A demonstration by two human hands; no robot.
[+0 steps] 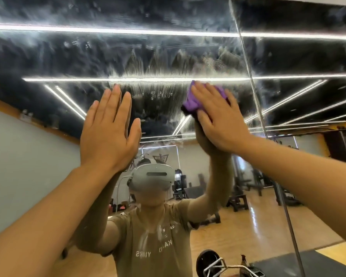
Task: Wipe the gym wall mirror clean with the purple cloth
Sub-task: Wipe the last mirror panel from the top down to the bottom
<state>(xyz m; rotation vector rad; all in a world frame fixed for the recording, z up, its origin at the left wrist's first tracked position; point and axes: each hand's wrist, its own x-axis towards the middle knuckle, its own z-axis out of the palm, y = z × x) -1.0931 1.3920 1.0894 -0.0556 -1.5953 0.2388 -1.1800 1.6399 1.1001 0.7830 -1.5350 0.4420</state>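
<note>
right hand [218,118] lay flat, fingers straight, and pressed the purple cloth [194,102] against the gym wall mirror [168,47], high on the glass and just left of the vertical seam [246,62] between panels. left hand [108,132] was also open, fingers straight and together, palm toward the glass beside the cloth; contact probable, but the view did not settle it. cloth was bunched under the palm, a purple fold poking out past the thumb side and fingertips. judgement: the step in hand was the wipe of the upper band. to do it well, spread the cloth flatter so more fabric meets the glass, keep even pressure through the whole palm, and work in overlapping strokes toward the seam and the top edge. the bracing hand would likely leave prints, so its patch wants a pass too. mirror looked heavily smeared above the hands: whitish streaks and feathery swipe marks across the dark ceiling reflection and the light strips [128,79]. lower glass read clearer, though drip marks showed over the reflected shirt [154,242]. much of the top seemed left to do.
</note>
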